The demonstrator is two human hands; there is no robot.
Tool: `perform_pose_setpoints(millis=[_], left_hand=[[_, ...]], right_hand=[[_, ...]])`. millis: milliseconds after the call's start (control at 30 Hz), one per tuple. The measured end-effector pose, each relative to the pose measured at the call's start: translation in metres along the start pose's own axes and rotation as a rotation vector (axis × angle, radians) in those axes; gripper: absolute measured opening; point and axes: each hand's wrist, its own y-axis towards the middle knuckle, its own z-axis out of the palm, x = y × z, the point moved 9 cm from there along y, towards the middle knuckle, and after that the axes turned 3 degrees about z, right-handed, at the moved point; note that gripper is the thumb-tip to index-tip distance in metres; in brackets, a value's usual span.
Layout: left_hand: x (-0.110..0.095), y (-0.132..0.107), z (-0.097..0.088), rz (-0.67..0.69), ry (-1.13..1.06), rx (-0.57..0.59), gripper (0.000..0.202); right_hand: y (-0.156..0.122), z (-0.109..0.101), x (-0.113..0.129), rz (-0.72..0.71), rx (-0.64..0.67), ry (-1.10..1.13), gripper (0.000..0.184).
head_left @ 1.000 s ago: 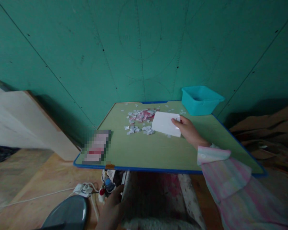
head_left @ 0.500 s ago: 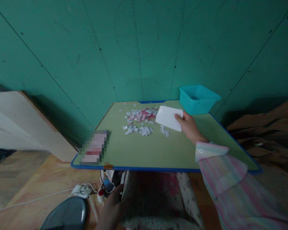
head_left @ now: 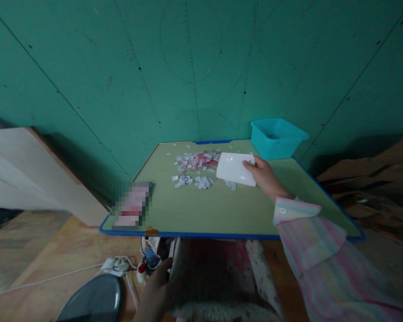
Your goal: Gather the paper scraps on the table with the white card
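My right hand grips the corner of a flat, glossy white plastic scraper, thumb on top, tilted above the table. The scraper partly hides a small pile of pale paper bits. To its left lie two more small piles, one of white bits and one of looser bits. Behind them spreads a larger heap of white and pink bits. My left hand is low, below the table's front edge, fingers curled beside a narrow white strip; what it holds is too dark to make out.
The pale green table has a blue edge and stands against a green wall. A turquoise bin sits at its back right corner. A blurred-out phone-shaped thing lies front left. Below are a power strip and dark stool.
The scraper has turned in my right hand, its far edge dropping slightly and its face catching more light. My left hand stays where it was.
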Motion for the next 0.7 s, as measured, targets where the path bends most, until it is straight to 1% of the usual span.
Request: perform_pose_setpoints(millis=[133,267,333,467,567,633,700], left_hand=[[0.0,0.0,0.002,-0.002,0.003,0.02,0.049],[0.0,-0.001,0.001,-0.005,-0.007,0.029,0.051],[-0.001,-0.002,0.002,0.001,-0.024,0.037,0.052],[-0.001,-0.002,0.001,-0.001,-0.004,0.026,0.051],[-0.002,-0.002,0.0,0.011,0.008,0.018,0.05],[-0.001,-0.002,0.0,0.005,-0.009,0.023,0.051],[0.001,-0.002,0.001,-0.005,-0.015,0.023,0.052]], right_hand=[[-0.002,0.003,0.0,0.039,0.027,0.059,0.027],[-0.002,0.001,0.002,0.015,0.006,0.089,0.03],[-0.003,0.004,0.002,0.012,0.03,0.083,0.03],[-0.005,0.012,0.0,0.091,0.121,0.128,0.026],[-0.006,0.012,-0.001,0.136,0.112,0.18,0.025],[-0.007,0.011,-0.001,0.135,0.1,0.192,0.025],[-0.008,0.014,-0.001,0.129,0.12,0.182,0.026]])
